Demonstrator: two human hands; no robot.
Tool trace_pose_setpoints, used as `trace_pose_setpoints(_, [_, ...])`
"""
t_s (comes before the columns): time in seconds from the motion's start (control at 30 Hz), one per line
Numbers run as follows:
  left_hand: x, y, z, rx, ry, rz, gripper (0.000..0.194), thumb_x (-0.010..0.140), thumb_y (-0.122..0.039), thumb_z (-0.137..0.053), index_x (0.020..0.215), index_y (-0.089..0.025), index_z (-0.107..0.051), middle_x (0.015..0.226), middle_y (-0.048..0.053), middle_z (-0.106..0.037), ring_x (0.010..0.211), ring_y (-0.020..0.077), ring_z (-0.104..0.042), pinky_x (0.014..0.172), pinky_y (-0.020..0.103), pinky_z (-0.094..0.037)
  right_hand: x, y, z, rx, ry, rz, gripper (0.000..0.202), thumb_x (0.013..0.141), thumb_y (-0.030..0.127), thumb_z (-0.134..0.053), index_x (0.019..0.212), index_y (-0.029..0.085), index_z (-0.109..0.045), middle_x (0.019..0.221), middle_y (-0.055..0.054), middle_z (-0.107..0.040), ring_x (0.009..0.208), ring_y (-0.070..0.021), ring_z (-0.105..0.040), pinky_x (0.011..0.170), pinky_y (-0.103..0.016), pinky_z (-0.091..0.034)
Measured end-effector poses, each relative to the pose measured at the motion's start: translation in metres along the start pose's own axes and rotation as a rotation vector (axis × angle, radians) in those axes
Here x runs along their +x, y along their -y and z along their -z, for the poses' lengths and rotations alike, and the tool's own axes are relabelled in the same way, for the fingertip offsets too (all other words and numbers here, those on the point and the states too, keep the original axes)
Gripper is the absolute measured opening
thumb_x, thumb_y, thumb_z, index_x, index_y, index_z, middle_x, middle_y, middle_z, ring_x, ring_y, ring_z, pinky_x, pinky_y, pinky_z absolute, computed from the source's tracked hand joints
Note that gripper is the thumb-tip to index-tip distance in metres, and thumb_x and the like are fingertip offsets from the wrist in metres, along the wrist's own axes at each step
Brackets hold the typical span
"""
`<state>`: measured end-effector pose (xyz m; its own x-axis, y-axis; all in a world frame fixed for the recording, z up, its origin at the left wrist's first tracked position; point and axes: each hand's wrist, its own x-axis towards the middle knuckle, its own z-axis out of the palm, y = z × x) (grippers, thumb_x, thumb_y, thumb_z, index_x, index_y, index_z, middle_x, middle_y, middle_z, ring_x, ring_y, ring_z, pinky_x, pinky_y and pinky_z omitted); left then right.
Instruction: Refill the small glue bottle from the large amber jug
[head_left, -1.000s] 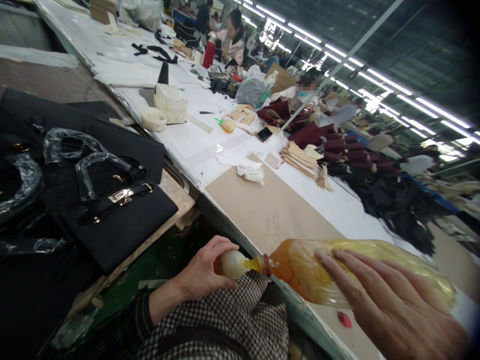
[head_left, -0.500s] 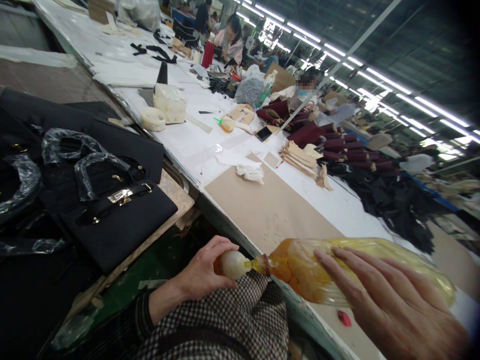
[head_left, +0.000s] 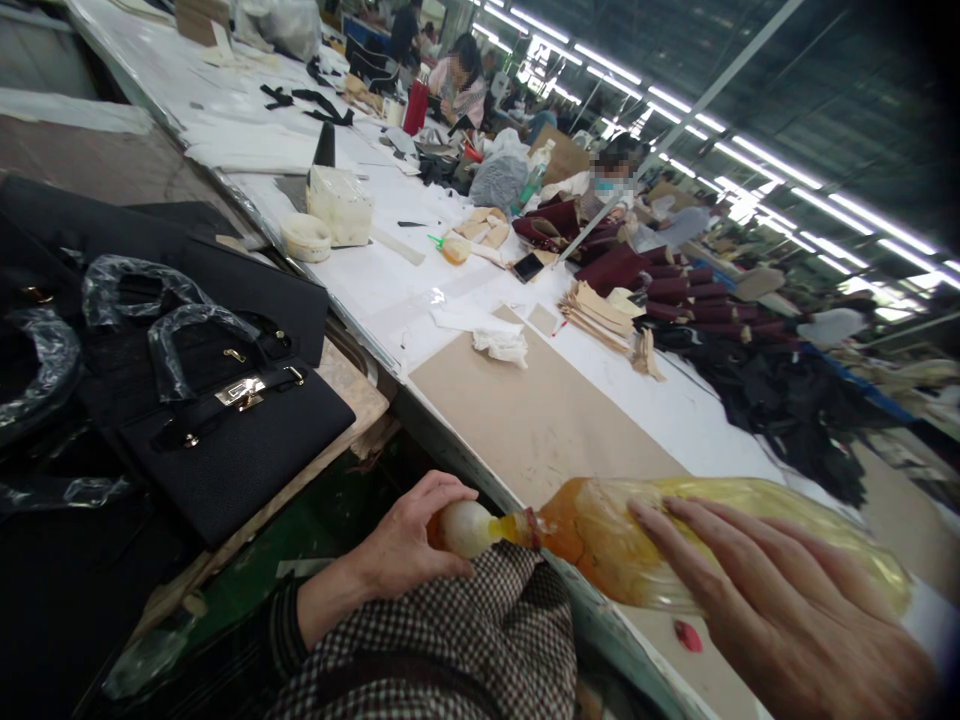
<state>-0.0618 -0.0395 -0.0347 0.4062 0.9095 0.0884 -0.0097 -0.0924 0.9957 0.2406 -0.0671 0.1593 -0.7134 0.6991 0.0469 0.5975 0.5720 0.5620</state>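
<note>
A large clear plastic bottle (head_left: 607, 545) of yellow-orange liquid lies nearly level, its neck pointing left over the table edge. My right hand (head_left: 795, 590) grips its body from above, fingers stretched along the side; the thumb is hidden. At the mouth of the large bottle, a small squeeze bottle (head_left: 466, 530), whitish with an amber base, meets it neck to neck. My left hand (head_left: 409, 535) is wrapped round the base of the small bottle. A yellow nozzle or spout (head_left: 504, 527) shows between the two necks.
Black handbags (head_left: 247, 430) with plastic-wrapped handles are on the left. On the white table (head_left: 405, 310) are a crumpled tissue (head_left: 501, 345), a phone (head_left: 527, 267), a tape roll (head_left: 305, 238) and a brown sheet (head_left: 540, 420). Co-workers sit beyond piles of maroon pieces (head_left: 615, 260).
Both hands and bottles stay almost in place. More orange liquid shows at the neck of the large bottle.
</note>
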Motion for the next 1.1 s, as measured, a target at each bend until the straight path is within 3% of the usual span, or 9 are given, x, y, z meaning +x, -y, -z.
trace_pose_setpoints(0.23, [0.002,-0.001,0.000,0.006,-0.004,-0.004,0.079,0.057,-0.015,-0.098,0.128,-0.021,-0.067,0.130,0.007,-0.058,0.124,0.0249,-0.058,0.111,0.036,-0.045,-0.005,-0.004,-0.008,0.022,-0.044,-0.005,0.070,0.098,0.007,-0.037,0.164,0.023,-0.025,0.128,-0.016,-0.070,0.110,-0.0379,-0.066,0.095,-0.056,-0.047])
trace_pose_setpoints(0.33, [0.001,0.000,0.000,0.007,-0.006,-0.006,0.079,0.057,-0.014,-0.098,0.128,-0.021,-0.067,0.130,0.008,-0.058,0.124,0.0252,-0.058,0.111,0.036,-0.045,-0.004,-0.004,-0.006,0.036,0.013,-0.011,0.072,0.097,0.006,-0.039,0.165,0.023,-0.021,0.130,-0.017,-0.069,0.112,-0.0381,-0.065,0.096,-0.057,-0.047])
trace_pose_setpoints(0.47, [0.000,0.001,0.001,0.006,-0.007,-0.015,0.079,0.057,-0.015,-0.098,0.129,-0.021,-0.066,0.131,0.008,-0.058,0.124,0.0253,-0.058,0.111,0.036,-0.045,0.000,-0.002,-0.001,0.042,-0.029,-0.006,0.073,0.097,0.004,-0.040,0.165,0.021,-0.021,0.129,-0.019,-0.068,0.113,-0.0405,-0.064,0.094,-0.057,-0.047])
trace_pose_setpoints(0.63, [0.000,0.002,0.001,0.006,-0.009,-0.018,0.078,0.058,-0.015,-0.098,0.129,-0.020,-0.066,0.130,0.008,-0.058,0.124,0.0251,-0.058,0.112,0.036,-0.045,0.001,0.000,0.002,0.057,0.038,-0.012,0.077,0.097,0.002,-0.043,0.166,0.022,-0.016,0.132,-0.020,-0.066,0.115,-0.0412,-0.063,0.095,-0.059,-0.047])
trace_pose_setpoints(1.1, [-0.001,0.003,0.000,0.001,-0.015,-0.010,0.078,0.057,-0.015,-0.098,0.128,-0.022,-0.067,0.130,0.008,-0.058,0.124,0.0254,-0.058,0.112,0.037,-0.045,0.003,0.001,0.002,0.024,0.036,0.002,0.079,0.096,0.000,-0.044,0.166,0.020,-0.013,0.130,-0.020,-0.068,0.114,-0.0412,-0.066,0.095,-0.059,-0.049])
